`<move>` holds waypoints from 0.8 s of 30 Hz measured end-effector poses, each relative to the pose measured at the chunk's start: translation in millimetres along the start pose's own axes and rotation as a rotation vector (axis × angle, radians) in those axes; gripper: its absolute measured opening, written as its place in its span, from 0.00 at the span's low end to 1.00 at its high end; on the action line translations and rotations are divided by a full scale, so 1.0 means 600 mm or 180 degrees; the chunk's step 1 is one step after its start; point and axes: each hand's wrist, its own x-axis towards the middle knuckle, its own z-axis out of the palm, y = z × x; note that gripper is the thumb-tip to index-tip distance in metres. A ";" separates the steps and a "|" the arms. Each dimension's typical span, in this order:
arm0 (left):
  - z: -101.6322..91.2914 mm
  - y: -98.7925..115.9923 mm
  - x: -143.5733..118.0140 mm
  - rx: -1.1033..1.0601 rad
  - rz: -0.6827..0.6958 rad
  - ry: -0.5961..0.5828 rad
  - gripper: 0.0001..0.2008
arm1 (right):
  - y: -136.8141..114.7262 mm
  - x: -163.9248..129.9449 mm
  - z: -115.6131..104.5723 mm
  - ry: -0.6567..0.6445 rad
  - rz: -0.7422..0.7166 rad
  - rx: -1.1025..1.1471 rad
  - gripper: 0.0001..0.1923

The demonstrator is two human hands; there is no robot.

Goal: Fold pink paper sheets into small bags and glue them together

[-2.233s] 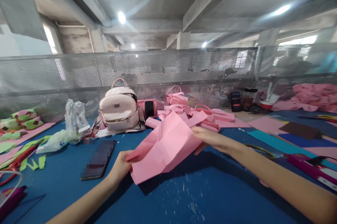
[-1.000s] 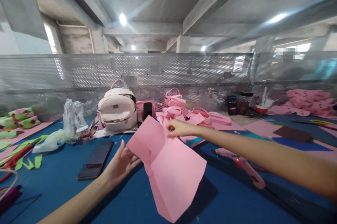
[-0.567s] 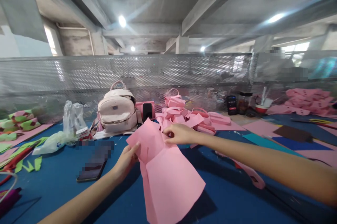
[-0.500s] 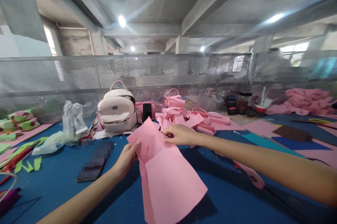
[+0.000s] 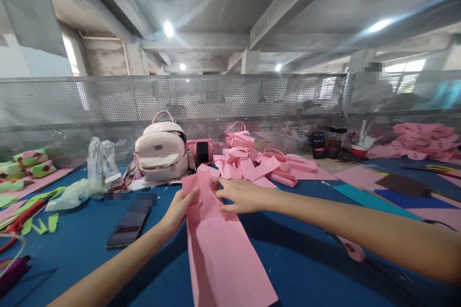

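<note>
Pinching pink sheet top edge, left hand grips; right hand spread flat on it, mid bench; phone left.

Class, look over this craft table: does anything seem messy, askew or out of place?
Yes. Green paper offcuts lie scattered at the table's left edge, and the pink folded pieces behind the hands sit in a loose, tumbled heap instead of a stack.

A pale pink leather backpack is standing upright against the perforated metal screen. A dark smartphone is lying flat on the blue table, near a crumpled clear plastic bag. Folded pink paper pieces are piling beside the backpack, and green paper scraps are lying far left.
</note>
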 end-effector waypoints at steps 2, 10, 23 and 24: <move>0.003 0.001 -0.002 0.0086 0.0039 0.0011 0.27 | -0.006 0.004 0.000 -0.0008 0.0075 -0.0005 0.10; 0.018 0.007 -0.003 0.0400 0.0262 0.0267 0.27 | -0.023 0.021 0.012 0.0036 0.0402 0.0171 0.12; -0.008 -0.006 0.015 0.0485 0.0329 0.0820 0.21 | -0.003 0.038 0.051 0.0249 0.0747 0.1213 0.14; -0.011 -0.006 0.015 0.0468 0.0334 0.0799 0.22 | 0.002 0.039 0.052 0.0279 0.0767 0.1330 0.15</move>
